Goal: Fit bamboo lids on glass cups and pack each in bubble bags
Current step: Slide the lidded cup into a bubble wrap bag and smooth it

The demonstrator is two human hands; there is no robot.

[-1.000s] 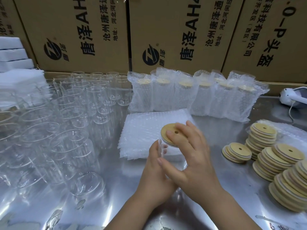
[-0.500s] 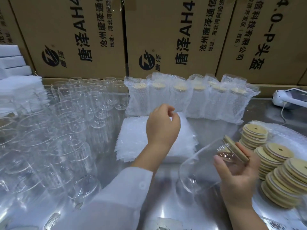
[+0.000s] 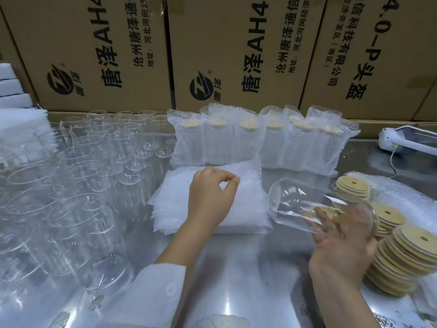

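Right hand (image 3: 343, 240) grips the clear glass cup (image 3: 295, 202), which is tipped on its side above the shiny metal bench (image 3: 248, 268), just right of the flat pile of clear bubble bags (image 3: 248, 209). Left hand (image 3: 210, 197) curls thumb to finger over that pile; I cannot tell if it has one. Best to pinch only the top bag, open its mouth wide, then slide the cup in bottom first.

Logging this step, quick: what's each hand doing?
Left hand: curled over the bubble bags, grip cannot be told.
Right hand: holding the glass cup.
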